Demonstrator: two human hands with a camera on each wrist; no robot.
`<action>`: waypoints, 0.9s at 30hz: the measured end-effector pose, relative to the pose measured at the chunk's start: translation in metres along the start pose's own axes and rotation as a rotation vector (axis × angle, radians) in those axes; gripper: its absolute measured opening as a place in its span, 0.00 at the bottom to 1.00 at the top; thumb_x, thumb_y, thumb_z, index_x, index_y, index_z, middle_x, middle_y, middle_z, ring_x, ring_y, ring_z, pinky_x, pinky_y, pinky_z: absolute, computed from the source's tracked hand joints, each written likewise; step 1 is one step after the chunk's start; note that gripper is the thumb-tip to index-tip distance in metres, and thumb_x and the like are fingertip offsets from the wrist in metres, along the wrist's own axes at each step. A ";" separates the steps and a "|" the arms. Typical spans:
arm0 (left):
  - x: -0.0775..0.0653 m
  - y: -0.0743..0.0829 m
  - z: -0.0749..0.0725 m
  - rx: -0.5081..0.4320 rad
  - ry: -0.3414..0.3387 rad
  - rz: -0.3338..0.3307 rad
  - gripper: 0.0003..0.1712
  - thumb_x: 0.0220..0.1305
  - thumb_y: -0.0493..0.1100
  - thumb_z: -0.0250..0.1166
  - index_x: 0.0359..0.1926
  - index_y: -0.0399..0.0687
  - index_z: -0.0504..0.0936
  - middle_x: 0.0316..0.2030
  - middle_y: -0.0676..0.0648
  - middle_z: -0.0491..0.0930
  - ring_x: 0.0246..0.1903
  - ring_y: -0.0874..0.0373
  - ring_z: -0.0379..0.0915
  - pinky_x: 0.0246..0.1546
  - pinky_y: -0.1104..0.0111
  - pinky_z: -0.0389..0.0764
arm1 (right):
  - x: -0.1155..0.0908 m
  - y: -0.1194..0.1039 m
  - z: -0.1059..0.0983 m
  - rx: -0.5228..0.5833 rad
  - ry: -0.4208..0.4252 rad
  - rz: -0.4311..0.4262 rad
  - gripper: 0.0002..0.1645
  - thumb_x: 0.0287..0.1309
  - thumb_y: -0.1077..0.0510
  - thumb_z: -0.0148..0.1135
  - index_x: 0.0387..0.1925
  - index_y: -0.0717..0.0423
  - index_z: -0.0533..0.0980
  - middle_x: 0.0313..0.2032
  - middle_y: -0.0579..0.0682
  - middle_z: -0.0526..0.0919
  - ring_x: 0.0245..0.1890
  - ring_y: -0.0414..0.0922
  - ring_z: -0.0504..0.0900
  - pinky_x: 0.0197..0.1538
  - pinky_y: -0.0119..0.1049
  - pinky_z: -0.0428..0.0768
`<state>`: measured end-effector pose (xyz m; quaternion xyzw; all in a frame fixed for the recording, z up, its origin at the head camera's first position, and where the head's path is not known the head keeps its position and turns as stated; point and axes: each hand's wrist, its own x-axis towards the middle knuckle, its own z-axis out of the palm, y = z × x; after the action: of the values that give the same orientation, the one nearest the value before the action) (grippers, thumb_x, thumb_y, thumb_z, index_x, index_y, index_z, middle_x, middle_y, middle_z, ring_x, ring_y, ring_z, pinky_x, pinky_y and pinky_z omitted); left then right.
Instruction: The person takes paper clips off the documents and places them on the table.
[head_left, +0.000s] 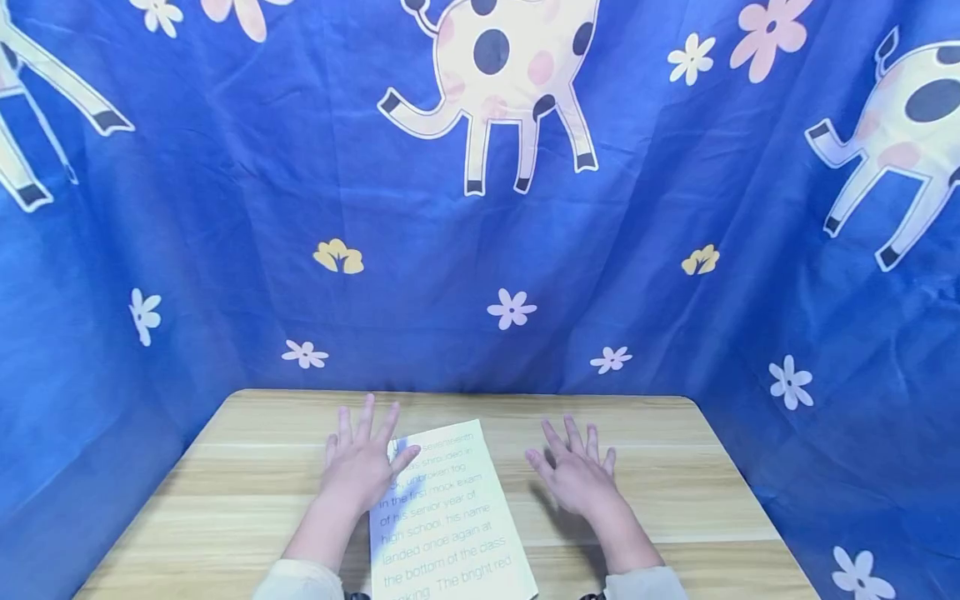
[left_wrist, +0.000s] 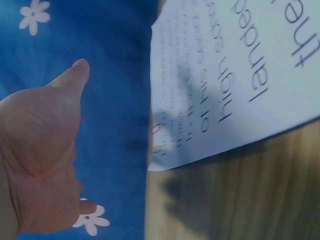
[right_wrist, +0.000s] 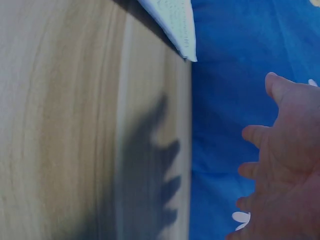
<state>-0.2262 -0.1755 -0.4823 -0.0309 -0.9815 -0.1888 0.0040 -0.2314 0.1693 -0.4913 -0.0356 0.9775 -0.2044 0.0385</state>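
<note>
White paper [head_left: 450, 517] printed with lines of large dark text lies on the wooden table, tilted slightly; whether it is one sheet or a thin pad I cannot tell. Over its upper left side hovers my left hand [head_left: 360, 471], fingers spread, its thumb covering part of the top lines and its shadow falling on the page. The left wrist view shows that palm [left_wrist: 40, 160] apart from the paper [left_wrist: 235, 65]. To the right of the page, my right hand [head_left: 581, 475] is raised above bare wood with fingers spread. In the right wrist view its hand [right_wrist: 290, 150] holds nothing.
The light wooden table [head_left: 285, 433] has rounded far corners. A blue curtain [head_left: 420, 275] with printed cows and flowers hangs behind the table and along both sides. The right hand's shadow falls on the wood.
</note>
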 end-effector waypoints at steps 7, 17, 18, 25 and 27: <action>-0.002 -0.010 -0.004 -0.011 0.026 0.000 0.52 0.78 0.79 0.44 0.89 0.60 0.43 0.88 0.38 0.25 0.83 0.20 0.18 0.78 0.22 0.34 | 0.006 -0.003 0.000 0.034 0.028 -0.028 0.52 0.75 0.18 0.39 0.88 0.38 0.52 0.89 0.54 0.41 0.88 0.68 0.33 0.81 0.82 0.35; -0.013 -0.025 -0.010 0.000 0.152 0.005 0.47 0.81 0.68 0.54 0.87 0.53 0.52 0.86 0.29 0.42 0.81 0.16 0.37 0.73 0.19 0.54 | 0.039 -0.010 0.019 0.482 -0.071 -0.143 0.46 0.74 0.48 0.66 0.84 0.57 0.59 0.80 0.64 0.65 0.78 0.67 0.69 0.80 0.69 0.68; -0.014 -0.025 -0.010 0.000 0.167 0.010 0.46 0.81 0.65 0.57 0.87 0.52 0.54 0.86 0.29 0.45 0.80 0.17 0.40 0.72 0.19 0.56 | 0.044 -0.011 0.022 0.520 -0.082 -0.143 0.45 0.74 0.49 0.66 0.82 0.60 0.61 0.77 0.65 0.68 0.75 0.66 0.73 0.79 0.68 0.70; -0.014 -0.025 -0.014 -0.032 0.221 0.015 0.42 0.76 0.50 0.65 0.83 0.45 0.62 0.79 0.28 0.63 0.75 0.22 0.59 0.71 0.24 0.65 | 0.071 -0.020 0.046 0.661 -0.143 -0.109 0.37 0.71 0.55 0.68 0.73 0.70 0.70 0.60 0.60 0.81 0.58 0.52 0.82 0.64 0.50 0.85; -0.014 -0.025 -0.012 -0.062 0.223 0.008 0.40 0.76 0.49 0.65 0.82 0.44 0.63 0.77 0.27 0.66 0.72 0.22 0.62 0.70 0.25 0.67 | 0.076 -0.022 0.051 0.659 -0.142 -0.091 0.36 0.70 0.55 0.69 0.71 0.70 0.71 0.56 0.56 0.82 0.54 0.49 0.82 0.57 0.44 0.86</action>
<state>-0.2136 -0.2040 -0.4801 -0.0137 -0.9686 -0.2213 0.1127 -0.3016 0.1226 -0.5340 -0.0792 0.8511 -0.5080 0.1067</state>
